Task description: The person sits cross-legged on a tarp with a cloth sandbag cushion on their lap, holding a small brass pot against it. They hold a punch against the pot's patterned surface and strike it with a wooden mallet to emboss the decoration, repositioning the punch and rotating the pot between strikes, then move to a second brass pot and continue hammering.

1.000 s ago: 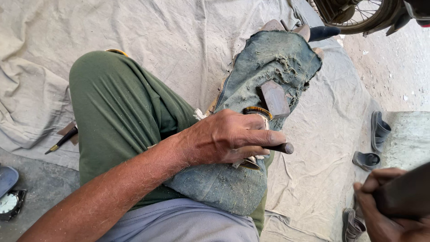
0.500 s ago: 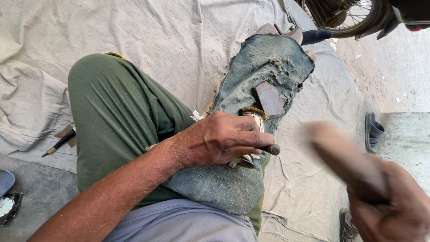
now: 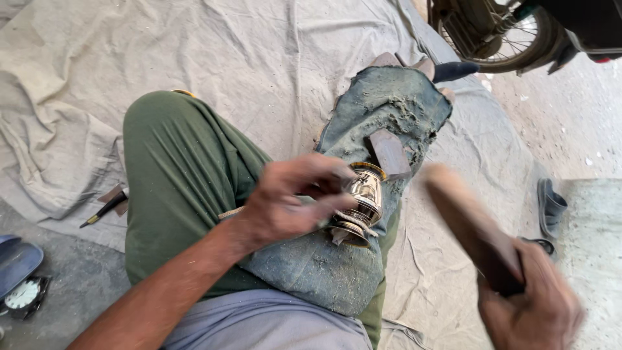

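Pot: I see a small shiny metal pot (image 3: 363, 202) lying on its side on the denim pad over my right leg, mouth tilted up toward the metal stake.
Left hand: my left hand (image 3: 295, 201) is on the pot from the left, fingers curled round its body and clamped on it; the hand is a little blurred.
Stake: a flat rusty metal piece (image 3: 389, 153) stands out of the pad just beside the pot's rim; I cannot tell whether they touch.
Right hand: my right hand (image 3: 534, 304), low right in view, is closed on the end of a wooden mallet.
Mallet: the mallet (image 3: 468, 223) slants up and left from the fist, its far end near the pot but apart from it; it is blurred.
Pad: a worn blue denim pad (image 3: 324, 266), dusty, covers the thigh and shin.
Trousers: green trousers (image 3: 175, 181) on the raised left knee.
Ground: a creased pale cloth (image 3: 246, 58) spreads over the floor.
Left edge: a dark pen-like tool (image 3: 103, 209) on the cloth; a small clock (image 3: 23, 295) on bare floor.
Right edge: a sandal (image 3: 551, 204) on the cloth.
Top right: a wheel (image 3: 499, 35) of a parked two-wheeler.
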